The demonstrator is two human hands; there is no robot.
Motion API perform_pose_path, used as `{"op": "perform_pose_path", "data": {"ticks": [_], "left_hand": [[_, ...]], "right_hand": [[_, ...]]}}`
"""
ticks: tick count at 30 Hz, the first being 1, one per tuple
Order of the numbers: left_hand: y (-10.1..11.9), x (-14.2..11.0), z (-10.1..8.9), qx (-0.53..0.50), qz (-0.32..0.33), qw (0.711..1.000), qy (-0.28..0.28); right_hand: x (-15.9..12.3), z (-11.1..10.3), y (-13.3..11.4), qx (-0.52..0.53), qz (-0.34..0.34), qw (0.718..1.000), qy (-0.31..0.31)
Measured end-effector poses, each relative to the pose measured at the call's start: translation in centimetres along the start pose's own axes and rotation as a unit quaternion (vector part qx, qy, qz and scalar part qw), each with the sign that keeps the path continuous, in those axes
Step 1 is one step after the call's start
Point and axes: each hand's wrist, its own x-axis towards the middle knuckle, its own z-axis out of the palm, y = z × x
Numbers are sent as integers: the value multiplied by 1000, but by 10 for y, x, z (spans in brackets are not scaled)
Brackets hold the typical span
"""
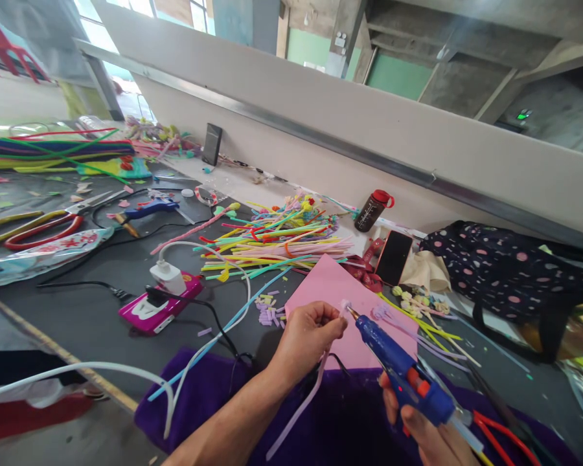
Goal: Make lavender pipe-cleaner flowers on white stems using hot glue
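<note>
My left hand (pixel 307 338) is closed in a pinch on a pale lilac pipe cleaner (pixel 298 408), whose fuzzy tip sticks up by my fingertips and whose tail hangs down over my lap. My right hand (pixel 420 424) grips a blue hot glue gun (pixel 402 369). Its metal nozzle points up-left and almost touches the pipe cleaner's tip. Both hands hover above a pink sheet (pixel 337 291) on the dark table.
A heap of coloured pipe cleaners (pixel 272 243) lies behind the sheet. A pink power strip (pixel 158 304) with a white plug, scissors (pixel 43 223), a second glue gun (pixel 148 208), a phone (pixel 393 257), a bottle (pixel 373 210) and a spotted bag (pixel 505 272) surround it. Purple cloth (pixel 208 395) covers my lap.
</note>
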Motion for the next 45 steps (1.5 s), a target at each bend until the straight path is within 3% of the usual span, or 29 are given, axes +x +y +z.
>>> {"op": "perform_pose_path", "data": {"ticks": [6,12,30,45], "left_hand": [[0,0,-1,-3,-1,1000,-3],[5,0,-2,-21,-4,1000,4],[7,-1,-2,-19,-8,1000,13],[9,1,-5,-20,-18,999,17]], "right_hand": [[2,3,-5,-9,5,1000,5],[13,3,-18,-63,-74,995,-4],[15,4,-24,-100,-98,990,-10],[10,2,-2,-73,-89,993,-7]]}}
